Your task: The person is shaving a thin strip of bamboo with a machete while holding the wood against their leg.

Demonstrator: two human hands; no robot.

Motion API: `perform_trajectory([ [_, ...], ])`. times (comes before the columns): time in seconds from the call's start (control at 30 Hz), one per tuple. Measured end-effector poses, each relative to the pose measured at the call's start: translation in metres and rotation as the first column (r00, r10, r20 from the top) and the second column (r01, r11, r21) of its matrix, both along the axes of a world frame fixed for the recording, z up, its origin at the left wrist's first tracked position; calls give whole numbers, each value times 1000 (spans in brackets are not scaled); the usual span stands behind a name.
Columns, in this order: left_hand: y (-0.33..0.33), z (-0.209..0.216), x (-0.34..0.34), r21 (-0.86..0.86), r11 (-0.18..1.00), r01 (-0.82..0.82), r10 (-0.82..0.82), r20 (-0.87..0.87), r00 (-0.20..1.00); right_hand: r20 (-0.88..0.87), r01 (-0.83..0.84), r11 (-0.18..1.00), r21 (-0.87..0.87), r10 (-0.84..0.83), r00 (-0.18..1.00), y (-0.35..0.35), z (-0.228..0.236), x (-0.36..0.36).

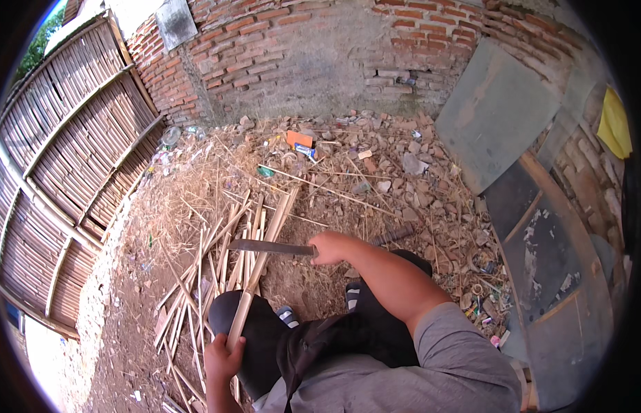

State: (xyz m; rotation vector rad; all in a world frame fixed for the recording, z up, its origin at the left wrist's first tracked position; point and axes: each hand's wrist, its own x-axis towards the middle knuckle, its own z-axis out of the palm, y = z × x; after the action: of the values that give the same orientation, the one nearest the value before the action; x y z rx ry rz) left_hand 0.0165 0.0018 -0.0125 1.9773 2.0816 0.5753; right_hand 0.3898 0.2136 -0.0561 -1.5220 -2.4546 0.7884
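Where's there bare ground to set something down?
Barest is the brown dirt left of the pale split-bamboo pile, though scraps dot it. A smaller patch lies between the striped sandals, below the dark, long-bladed machete. Crowded: the pile, and rubble with litter near the red brick wall.

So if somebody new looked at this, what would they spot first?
Probably the long machete in the right hand, its blade pointing left across the split bamboo strip in the left hand. Next might be the messy pile of strips left of centre, then the bright yellow sheet near the picture's right edge.
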Motion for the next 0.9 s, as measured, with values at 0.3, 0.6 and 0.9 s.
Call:
perform_trajectory([
  [0.3,0,3,2,-22,1000,-12,12,2,1000,9,-12,999,-30,12,1000,-1,5,-3],
  [0.6,0,0,0,12,1000,9,-9,4,1000,-18,-3,1000,26,4,1000,0,-7,-4],
  [0.9,0,6,4,-70,997,-35,37,23,999,-24,-29,1000,5,29,999,3,-17,-3],
])
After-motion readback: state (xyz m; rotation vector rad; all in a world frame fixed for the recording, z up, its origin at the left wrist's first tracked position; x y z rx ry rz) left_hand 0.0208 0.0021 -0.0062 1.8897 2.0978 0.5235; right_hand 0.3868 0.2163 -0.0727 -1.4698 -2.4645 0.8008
